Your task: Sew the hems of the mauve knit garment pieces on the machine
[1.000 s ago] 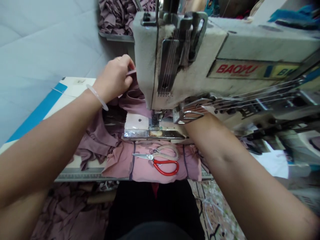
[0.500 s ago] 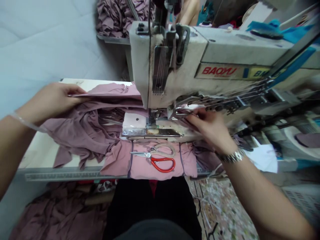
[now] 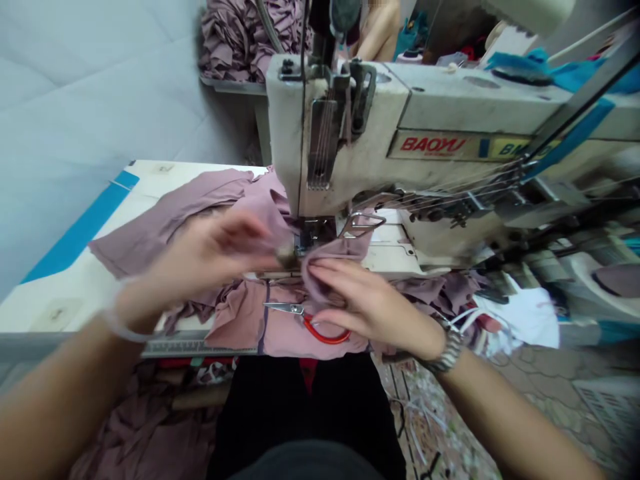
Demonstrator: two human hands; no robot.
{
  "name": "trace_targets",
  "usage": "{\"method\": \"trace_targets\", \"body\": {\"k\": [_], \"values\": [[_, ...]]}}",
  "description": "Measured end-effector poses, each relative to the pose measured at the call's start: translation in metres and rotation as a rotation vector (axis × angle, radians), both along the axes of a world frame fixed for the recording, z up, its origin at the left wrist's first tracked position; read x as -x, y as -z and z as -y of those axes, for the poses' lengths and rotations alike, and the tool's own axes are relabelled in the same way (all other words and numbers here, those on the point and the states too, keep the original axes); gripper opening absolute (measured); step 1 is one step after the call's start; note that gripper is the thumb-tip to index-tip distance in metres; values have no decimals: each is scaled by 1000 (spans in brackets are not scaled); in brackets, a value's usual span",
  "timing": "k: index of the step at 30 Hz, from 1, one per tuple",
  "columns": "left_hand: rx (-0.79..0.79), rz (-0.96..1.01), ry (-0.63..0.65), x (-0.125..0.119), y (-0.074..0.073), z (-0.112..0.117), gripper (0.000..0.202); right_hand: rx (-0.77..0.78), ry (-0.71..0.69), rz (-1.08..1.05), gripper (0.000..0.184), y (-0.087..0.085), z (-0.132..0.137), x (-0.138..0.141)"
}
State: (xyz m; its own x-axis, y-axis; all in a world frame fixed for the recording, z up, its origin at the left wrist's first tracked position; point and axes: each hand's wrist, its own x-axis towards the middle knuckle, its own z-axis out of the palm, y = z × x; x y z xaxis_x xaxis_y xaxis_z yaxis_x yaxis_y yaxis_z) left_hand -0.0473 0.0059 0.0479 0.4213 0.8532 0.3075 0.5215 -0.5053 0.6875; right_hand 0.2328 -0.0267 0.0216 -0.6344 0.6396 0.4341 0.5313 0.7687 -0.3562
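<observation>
A piece of mauve fabric [image 3: 343, 248] is folded between the thumb and fingers of my right hand [image 3: 380, 303], just in front of the presser foot of the sewing machine [image 3: 345, 157]. My left hand [image 3: 210, 247], smeared by motion, is left of the needle area; its fingertips overlap the mauve cloth there, and their grip is unclear. More mauve fabric [image 3: 150, 223] spreads over the table under and behind that hand. Scissors [image 3: 285, 307] with a red handle lie on a pink cloth pad [image 3: 285, 333] at the table's front edge, partly covered by my right hand.
A blue strip [image 3: 83, 227] lies along the left of the white table [image 3: 30, 303]. Heaped mauve cloth [image 3: 240, 40] fills a tray behind the machine, near another person's arm [image 3: 377, 33]. More cloth [image 3: 155, 427] hangs below the table. White scraps [image 3: 530, 310] sit at the right.
My left hand has moved right, from the far left cloth toward the needle. My right hand has come forward from beside the machine, bringing fabric over the scissors. The blue strip is now uncovered.
</observation>
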Motion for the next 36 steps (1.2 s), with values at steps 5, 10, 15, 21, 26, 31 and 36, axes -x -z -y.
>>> {"method": "trace_targets", "body": {"k": [5,10,15,21,26,31,36], "values": [[-589,-636,28,-25,48,21,39,-440,-22,573,39,19,-28,-10],[-713,-638,48,-22,58,29,33,-551,-112,511,38,22,-28,-22],[-567,-641,-14,-34,56,35,40,-497,-43,470,38,18,-16,-7],[-571,-631,-67,-41,53,35,34,-459,204,466,33,27,1,8],[-547,-648,-56,-47,55,42,41,-284,188,194,40,41,-1,19],[-531,-666,-125,-53,60,43,44,-163,207,100,41,41,-5,27],[-527,-632,-114,-53,61,38,41,-201,219,211,43,39,-1,26]]}}
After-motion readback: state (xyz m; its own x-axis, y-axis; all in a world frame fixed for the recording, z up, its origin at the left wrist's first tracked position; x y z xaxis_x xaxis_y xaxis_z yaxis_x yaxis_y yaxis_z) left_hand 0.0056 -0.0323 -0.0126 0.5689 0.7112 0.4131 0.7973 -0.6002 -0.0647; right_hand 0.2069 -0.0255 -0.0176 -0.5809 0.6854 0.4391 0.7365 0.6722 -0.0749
